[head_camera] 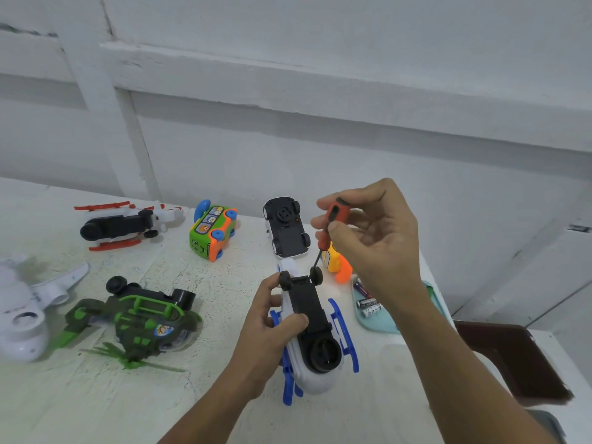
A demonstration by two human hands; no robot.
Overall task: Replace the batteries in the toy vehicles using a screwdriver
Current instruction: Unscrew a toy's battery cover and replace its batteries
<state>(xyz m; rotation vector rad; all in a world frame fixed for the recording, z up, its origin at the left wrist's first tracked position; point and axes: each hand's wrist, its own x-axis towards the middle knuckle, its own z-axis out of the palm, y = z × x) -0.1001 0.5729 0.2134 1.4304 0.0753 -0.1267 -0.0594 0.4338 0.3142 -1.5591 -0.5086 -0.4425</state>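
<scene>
Helicopter toy, blue/white (315, 318), belly-up mid-desk (224, 395), nearer the near edge. Long axis runs near-to-far: rounded black end toward the near edge, wheeled end toward the far edge. Left hand (269, 318) grips its left flank, thumb across the black underside. Right hand (374, 232) pinches the orange screwdriver (334, 219) handle between thumb and fingers (358, 195); shaft slants down-left, tip at the wheeled end. White car (286, 230) belly-up just beyond, orange toy (336, 261) partly behind the right hand. Teal tray (381, 325) with batteries (368, 304) near the right edge. Green helicopter (137, 322) to the left, bus (213, 230) and red/white helicopter (121, 224) by the far edge, white plane (25, 315) at the left edge. Open room along the near edge.
</scene>
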